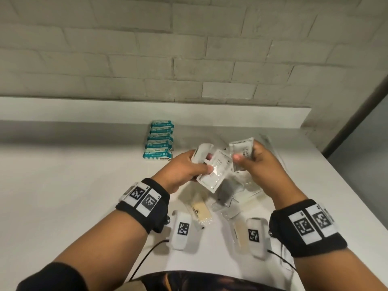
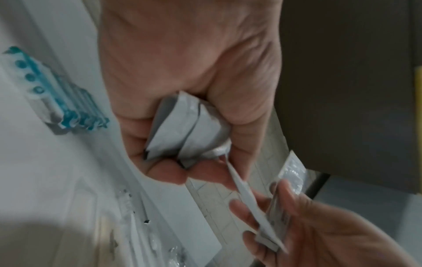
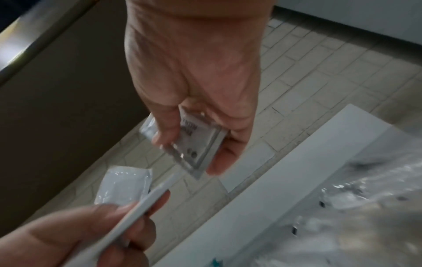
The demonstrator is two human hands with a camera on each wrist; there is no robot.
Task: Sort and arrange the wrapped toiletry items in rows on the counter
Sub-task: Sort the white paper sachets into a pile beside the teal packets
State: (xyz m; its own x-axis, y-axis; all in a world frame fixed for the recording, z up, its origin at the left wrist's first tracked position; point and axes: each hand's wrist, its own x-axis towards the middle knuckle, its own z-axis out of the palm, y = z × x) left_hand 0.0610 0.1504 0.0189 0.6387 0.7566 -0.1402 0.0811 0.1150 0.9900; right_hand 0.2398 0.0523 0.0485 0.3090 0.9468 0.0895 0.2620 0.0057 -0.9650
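Several white sachets [image 1: 212, 172] are gripped in the left hand [image 1: 184, 169], which is held above the white counter [image 1: 63, 185] near the middle of the head view. The fingers are curled round the bunch, and in the left wrist view at least two folded white packets [image 2: 182, 130] are seen clamped against the palm. One flat sachet juts out toward 4 o'clock from that hand, with the thumb pressed on its face.

A further white sachet with dark print [image 1: 241, 152] is pinched in the right hand [image 1: 262, 164], at 3 o'clock from the left hand and just beside it. In the right wrist view this printed sachet [image 3: 198, 144] is seen clamped between thumb and fingers. The jutting sachet's edge lies close to the right fingers; whether it touches them cannot be told.

A row of teal-and-white wrapped packs [image 1: 160, 141] lies on the counter at 11 o'clock from the hands, the packs touching one another and running away toward the brick-pattern wall [image 1: 189, 49].

Below the hands, at 6 o'clock, a loose heap of clear-wrapped items [image 1: 231, 196] lies on the counter, among them a beige bar in clear wrap [image 1: 200, 211] and a second pale one [image 1: 241, 229] near the right wrist.

Black wrist straps with printed markers [image 1: 144, 200] are worn on both forearms.
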